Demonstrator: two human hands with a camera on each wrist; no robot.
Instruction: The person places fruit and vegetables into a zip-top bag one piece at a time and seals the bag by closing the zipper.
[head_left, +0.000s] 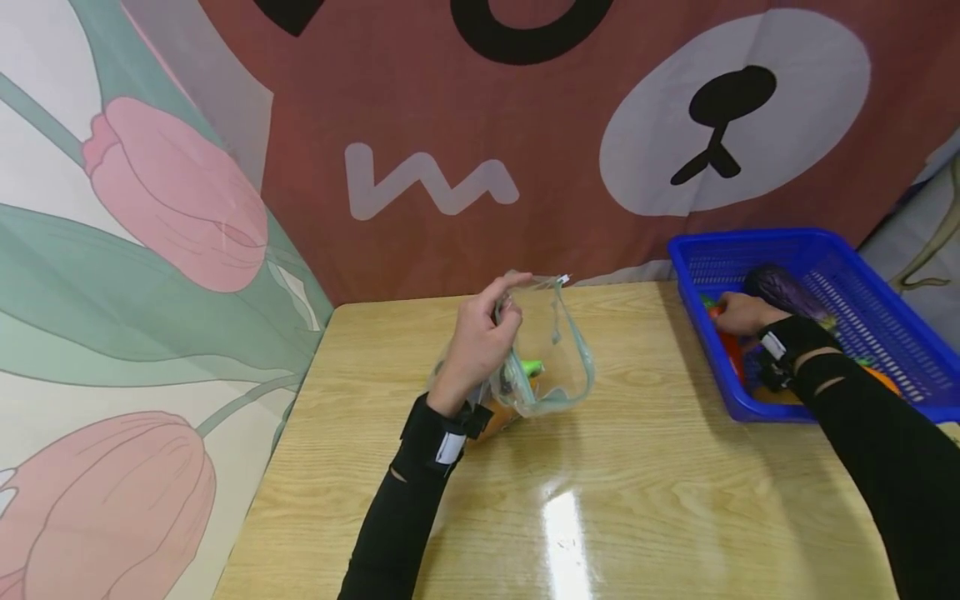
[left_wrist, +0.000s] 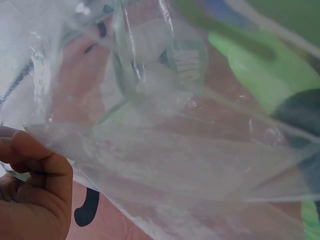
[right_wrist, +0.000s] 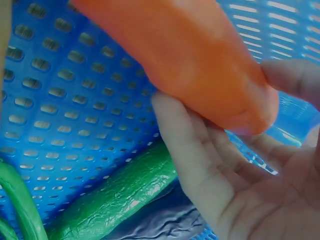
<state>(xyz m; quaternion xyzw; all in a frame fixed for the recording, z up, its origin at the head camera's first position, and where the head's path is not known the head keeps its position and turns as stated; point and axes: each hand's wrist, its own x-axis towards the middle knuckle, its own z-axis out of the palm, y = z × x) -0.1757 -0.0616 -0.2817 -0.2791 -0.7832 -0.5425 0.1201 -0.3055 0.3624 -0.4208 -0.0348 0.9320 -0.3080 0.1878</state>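
Partly behind the left hand (head_left: 480, 337) pinching its rim, a clear plastic bag (head_left: 555, 402) holds hard-to-identify green and orange items (head_left: 533, 368); right hand (head_left: 744, 315) grips a long orange-red vegetable (right_wrist: 200, 60) inside a blue slotted plastic basket (head_left: 873, 312).

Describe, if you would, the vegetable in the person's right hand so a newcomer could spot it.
Find the blue basket at the right of the head view. Just inside its left wall, the right hand grips an orange-red vegetable. Being held and smooth-skinned sets it apart from the wrinkled green vegetable and the purple vegetable nearby.
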